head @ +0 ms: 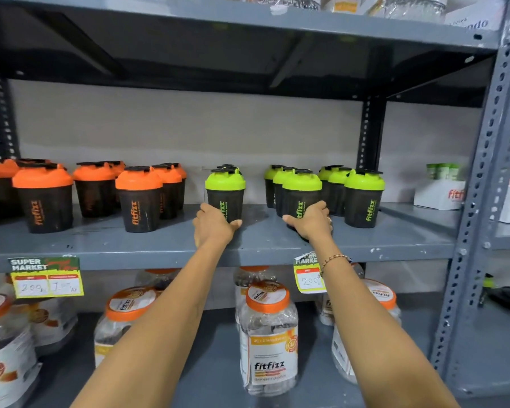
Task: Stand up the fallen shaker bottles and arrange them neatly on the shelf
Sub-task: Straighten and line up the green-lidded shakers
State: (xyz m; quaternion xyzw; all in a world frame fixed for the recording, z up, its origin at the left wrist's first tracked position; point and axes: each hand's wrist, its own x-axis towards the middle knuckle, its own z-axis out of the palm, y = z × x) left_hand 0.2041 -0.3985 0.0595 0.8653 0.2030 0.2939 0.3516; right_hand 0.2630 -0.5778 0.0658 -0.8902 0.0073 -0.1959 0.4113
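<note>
Standing upright on the grey metal shelf, two dark plastic shaker bottles with lime-green lids are each gripped near the base by one bare hand.

The left hand wraps the lower part of the left green-lidded shaker, thumb curled round its right side; the right hand, a beaded bracelet on its wrist, clasps the base of the middle green-lidded shaker. More green-lidded shakers stand just beside and behind it, and upright orange-lidded shakers fill the shelf's left half. Big clear jars with orange caps sit below.
</note>
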